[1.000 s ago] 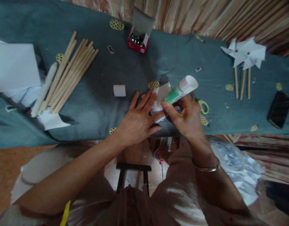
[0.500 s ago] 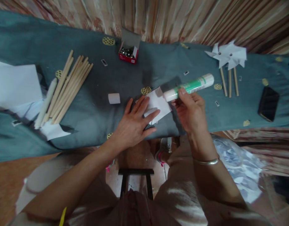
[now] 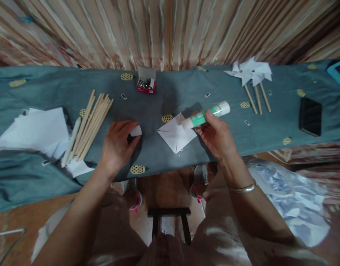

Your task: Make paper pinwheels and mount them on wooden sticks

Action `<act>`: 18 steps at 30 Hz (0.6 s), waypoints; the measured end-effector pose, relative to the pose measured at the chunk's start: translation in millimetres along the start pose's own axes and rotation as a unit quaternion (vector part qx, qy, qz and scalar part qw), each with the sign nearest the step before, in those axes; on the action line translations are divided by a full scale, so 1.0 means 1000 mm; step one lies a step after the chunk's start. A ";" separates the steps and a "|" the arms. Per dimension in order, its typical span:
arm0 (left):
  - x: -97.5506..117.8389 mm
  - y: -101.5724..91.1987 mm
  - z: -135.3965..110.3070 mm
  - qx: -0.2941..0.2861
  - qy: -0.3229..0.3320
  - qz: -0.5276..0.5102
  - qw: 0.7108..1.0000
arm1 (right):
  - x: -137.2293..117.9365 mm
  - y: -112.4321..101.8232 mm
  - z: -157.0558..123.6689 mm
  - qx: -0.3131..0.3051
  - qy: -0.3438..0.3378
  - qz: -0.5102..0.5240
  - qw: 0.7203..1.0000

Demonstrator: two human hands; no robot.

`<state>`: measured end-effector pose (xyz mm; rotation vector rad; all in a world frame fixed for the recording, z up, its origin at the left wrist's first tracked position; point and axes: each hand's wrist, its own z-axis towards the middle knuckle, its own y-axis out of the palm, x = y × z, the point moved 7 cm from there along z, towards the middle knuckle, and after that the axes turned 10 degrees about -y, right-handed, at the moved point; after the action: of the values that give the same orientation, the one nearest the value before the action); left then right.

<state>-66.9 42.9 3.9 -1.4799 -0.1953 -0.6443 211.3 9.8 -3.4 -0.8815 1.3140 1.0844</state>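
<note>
My right hand [image 3: 216, 133] is closed around a green and white glue stick [image 3: 204, 116], tilted with its white end over a folded square of white paper [image 3: 175, 135]. The paper lies flat on the cloth with a corner pointing toward me, its flaps meeting at creases. To the left, my left hand [image 3: 118, 142] has its thumb and fingers around a short white glue stick cap [image 3: 136, 131]. The cap is partly hidden by the fingers.
Left of me lie several wooden sticks [image 3: 92, 127], a white roll [image 3: 71, 142] and stacked white paper [image 3: 45, 127]. A red box of shiny metal pieces [image 3: 146, 85] stands at the back. Paper pinwheels [image 3: 252, 71] and a black phone [image 3: 310, 116] lie right.
My left hand has left the folded paper and moved left onto the cap, closing on it. The glue stick in my right hand still hangs over the paper. The camera view has shifted.
</note>
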 end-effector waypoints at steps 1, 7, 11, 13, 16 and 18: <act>0.001 0.001 0.000 -0.008 -0.012 -0.004 1.000 | 0.000 0.002 -0.001 -0.006 0.010 0.009 1.000; 0.032 0.008 -0.006 -0.016 -0.017 -0.106 0.994 | 0.005 0.021 -0.013 0.016 0.114 0.149 0.982; 0.044 0.014 -0.008 -0.012 -0.018 -0.166 0.986 | 0.004 0.037 -0.019 0.008 0.147 0.195 0.970; 0.045 0.016 -0.008 -0.014 -0.031 -0.188 0.982 | 0.003 0.039 -0.020 0.008 0.150 0.197 0.969; 0.047 0.017 -0.007 -0.018 -0.029 -0.209 0.977 | 0.003 0.040 -0.021 0.006 0.154 0.191 0.969; 0.050 0.017 -0.007 -0.016 -0.019 -0.219 0.975 | 0.004 0.041 -0.021 -0.001 0.158 0.185 0.970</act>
<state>-19.1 21.9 14.0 -1.4909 -0.5538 -0.9770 166.0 1.5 -5.2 -0.8540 1.7949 1.2672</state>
